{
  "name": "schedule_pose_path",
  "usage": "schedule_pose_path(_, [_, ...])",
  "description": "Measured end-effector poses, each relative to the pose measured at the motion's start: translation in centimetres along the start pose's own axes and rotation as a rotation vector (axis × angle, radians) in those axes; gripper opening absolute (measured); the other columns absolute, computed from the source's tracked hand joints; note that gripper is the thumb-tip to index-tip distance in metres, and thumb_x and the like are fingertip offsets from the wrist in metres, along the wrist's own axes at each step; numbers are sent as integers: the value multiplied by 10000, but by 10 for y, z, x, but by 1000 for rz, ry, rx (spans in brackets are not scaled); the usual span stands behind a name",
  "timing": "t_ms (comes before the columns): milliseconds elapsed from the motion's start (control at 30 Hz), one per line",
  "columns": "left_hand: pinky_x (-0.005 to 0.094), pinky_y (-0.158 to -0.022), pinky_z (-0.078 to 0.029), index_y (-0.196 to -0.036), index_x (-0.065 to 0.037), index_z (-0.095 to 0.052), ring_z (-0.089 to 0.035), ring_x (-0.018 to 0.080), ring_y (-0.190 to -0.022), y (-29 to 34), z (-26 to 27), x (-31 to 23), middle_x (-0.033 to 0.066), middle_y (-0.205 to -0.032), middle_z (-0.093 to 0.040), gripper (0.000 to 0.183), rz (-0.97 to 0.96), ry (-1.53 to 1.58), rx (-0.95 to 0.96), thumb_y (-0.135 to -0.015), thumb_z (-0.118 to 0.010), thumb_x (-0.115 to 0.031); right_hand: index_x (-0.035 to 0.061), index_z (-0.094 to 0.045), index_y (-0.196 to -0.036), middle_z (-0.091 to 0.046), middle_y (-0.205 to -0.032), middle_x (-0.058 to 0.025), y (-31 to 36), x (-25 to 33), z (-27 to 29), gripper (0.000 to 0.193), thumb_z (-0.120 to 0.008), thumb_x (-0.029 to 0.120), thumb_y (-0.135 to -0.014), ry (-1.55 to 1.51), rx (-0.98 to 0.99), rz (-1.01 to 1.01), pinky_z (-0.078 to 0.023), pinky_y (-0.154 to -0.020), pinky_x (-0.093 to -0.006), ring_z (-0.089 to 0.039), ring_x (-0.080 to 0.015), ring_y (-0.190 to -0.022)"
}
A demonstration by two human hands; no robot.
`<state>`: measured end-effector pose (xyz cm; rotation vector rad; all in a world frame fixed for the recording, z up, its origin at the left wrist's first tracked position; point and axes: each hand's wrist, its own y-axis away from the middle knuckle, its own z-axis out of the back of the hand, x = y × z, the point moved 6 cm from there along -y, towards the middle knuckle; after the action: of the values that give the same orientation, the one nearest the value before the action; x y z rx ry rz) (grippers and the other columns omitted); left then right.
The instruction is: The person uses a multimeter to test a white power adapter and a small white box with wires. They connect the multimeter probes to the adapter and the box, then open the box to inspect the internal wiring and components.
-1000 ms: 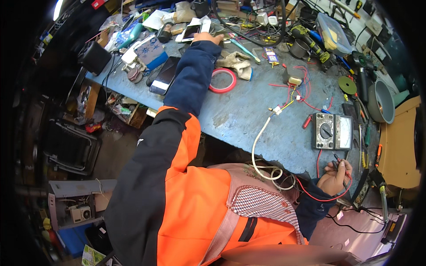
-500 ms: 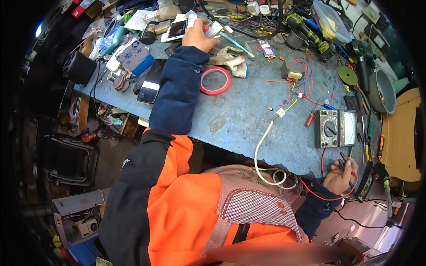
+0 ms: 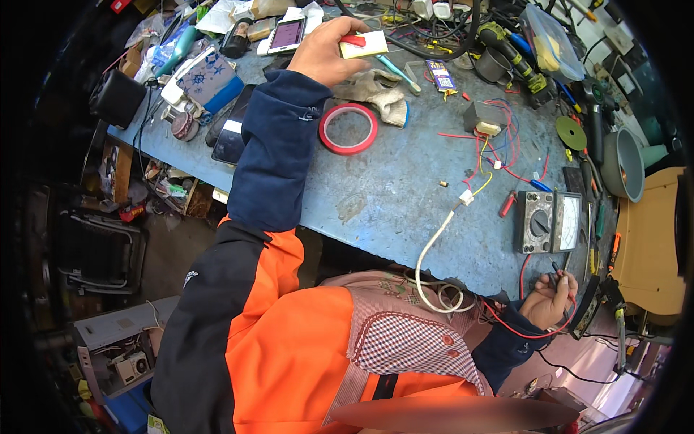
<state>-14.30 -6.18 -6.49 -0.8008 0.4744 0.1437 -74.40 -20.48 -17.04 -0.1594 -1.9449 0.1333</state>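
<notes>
Over the far part of the bench, my left hand [image 3: 329, 52] is closed on a small flat pale-yellow pad [image 3: 367, 46] with a red piece [image 3: 353, 41] against it. Below that hand lie a grey work glove [image 3: 376, 92] and a light-blue toothbrush [image 3: 397, 74]. At the near right edge, my right hand [image 3: 549, 298] pinches dark test probes [image 3: 555, 269], from which a red lead loops. Beside it stands an analogue multimeter [image 3: 536, 223]. A small transformer [image 3: 484, 117] with red, blue and yellow wires joins a white cable [image 3: 434, 242] that hangs over the front edge.
A roll of red tape [image 3: 348, 129] lies mid-bench. Phones [image 3: 287, 35] and a blue-and-white pouch [image 3: 210, 81] crowd the left. A drill [image 3: 510, 54], a clear plastic box [image 3: 553, 43], a green disc [image 3: 571, 133] and a grey bowl [image 3: 623, 165] stand right.
My left hand has taken up the pale-yellow pad, which now shows its broad face. The right hand keeps the probes near the bench edge. The whole view has shifted slightly.
</notes>
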Motion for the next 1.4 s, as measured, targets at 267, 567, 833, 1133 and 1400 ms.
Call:
schedule_pose_path(267, [316, -1019, -551, -1325, -58, -637, -690, 175, -1135, 0, -6, -1, 65, -1212, -713, 590, 32, 10, 84, -813, -925, -100, 26, -639, -1155, -687, -909, -94, 1, -1, -1, 125, -621, 122, -1077, -2, 5, -1, -535, -603, -277, -661, -187, -681])
schedule_pose_path(567, [310, -1006, -551, -1337, -33, -609, -677, 152, -1124, 4, -27, 13, 58, -1204, -706, 549, 184, 258, 225, -869, -892, -86, 18, -640, -1146, -666, -913, -93, 1, 0, -1, 128, -621, 123, -1075, -10, -2, 1, -528, -621, -277, -632, -170, -687])
schedule_pose_path(833, [302, -960, -568, -1322, -5, -632, -707, 135, -1059, 13, -50, 40, 66, -1168, -739, 398, 303, 566, 423, -956, -757, -95, 18, -639, -1158, -653, -930, -99, -2, -5, 5, 133, -614, 119, -1075, -17, 17, -3, -535, -640, -288, -625, -171, -716])
schedule_pose_path(1133, [256, -830, -540, -1273, 15, -752, -669, 80, -922, 15, -43, 50, 24, -1050, -758, 294, 364, 486, 336, -1050, -712, -172, 18, -636, -1159, -664, -941, -103, 0, -2, 3, 135, -612, 123, -1078, 0, 6, 3, -533, -624, -281, -637, -182, -699])
schedule_pose_path(1400, [249, -831, -520, -1287, 1, -760, -649, 77, -935, 14, -42, 53, 9, -1038, -752, 284, 312, 444, 347, -1075, -677, -167, 18, -645, -1150, -673, -920, -99, 0, -1, 1, 130, -618, 125, -1080, -9, 23, 7, -542, -626, -291, -647, -188, -712])
